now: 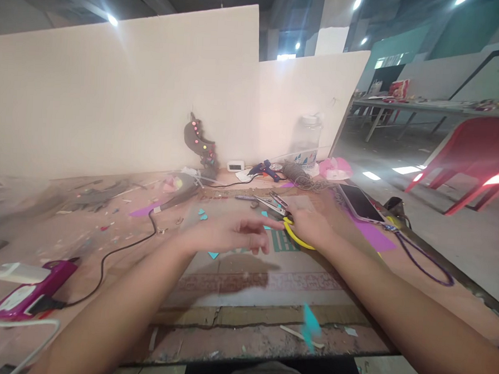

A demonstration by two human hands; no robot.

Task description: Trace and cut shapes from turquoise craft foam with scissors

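My right hand (308,226) is closed around the yellow-handled scissors (293,234), whose metal blades point away to the left over the work mat. Beside it, my left hand (234,235) hovers above the mat with the index finger stretched toward the scissors and the other fingers loosely bent; nothing shows in it. A blurred turquoise piece (310,327) appears near the table's front edge. Small turquoise cutouts (203,214) lie on the mat left of the hands. Metal snips (279,200) rest just beyond the scissors.
A glue gun (265,170), twine (298,175) and a clear jar (308,137) stand along the back board. At right lies a phone (362,203) on purple sheet. A magenta power strip (33,290) with a black cable sits at left. A red chair (471,154) stands beyond the table.
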